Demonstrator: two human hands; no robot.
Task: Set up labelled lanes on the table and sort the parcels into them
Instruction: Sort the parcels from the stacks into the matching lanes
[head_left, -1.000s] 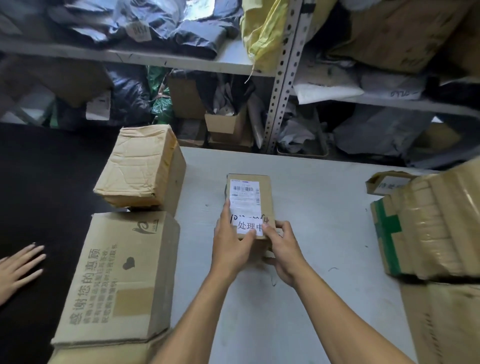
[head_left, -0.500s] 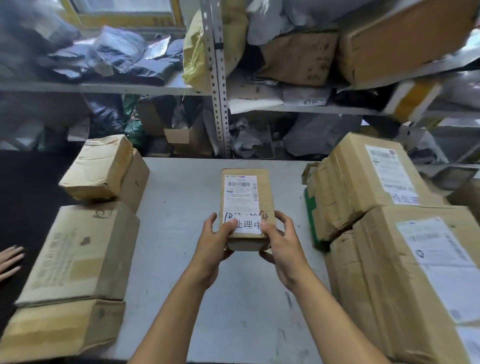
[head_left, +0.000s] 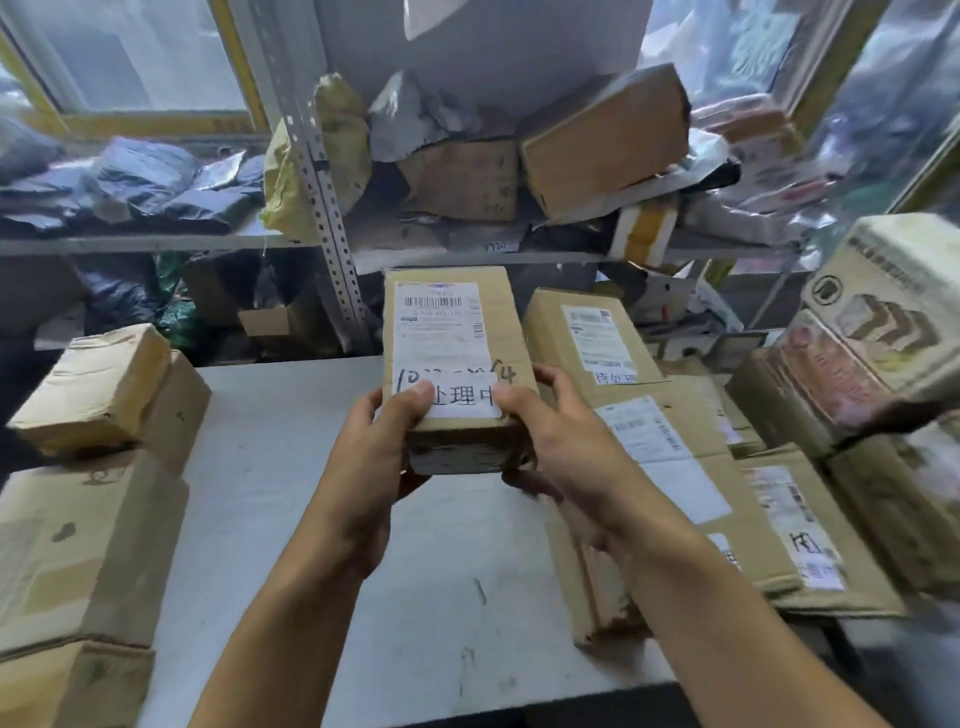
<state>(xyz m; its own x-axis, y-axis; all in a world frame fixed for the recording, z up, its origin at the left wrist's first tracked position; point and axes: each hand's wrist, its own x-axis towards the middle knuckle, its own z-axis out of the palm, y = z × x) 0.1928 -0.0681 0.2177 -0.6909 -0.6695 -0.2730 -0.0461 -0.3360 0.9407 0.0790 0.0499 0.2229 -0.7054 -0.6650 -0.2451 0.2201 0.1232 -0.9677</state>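
Note:
A long brown parcel with a barcode label and a white paper slip with printed characters is held up above the grey table. My left hand grips its near left corner, thumb pressing on the slip. My right hand grips the near right corner, thumb on the slip's right edge. A stack of labelled cardboard parcels lies on the table's right side. Three cardboard boxes stand along the left side.
Metal shelving behind the table is packed with dark bags and more boxes. Taller taped boxes are piled at the far right. The table's near edge runs below my forearms.
The parcel has been lifted off the table and brought closer and higher. My view has swung right and up, showing more of the right-hand stack. Another person's hand at the left edge is gone from view.

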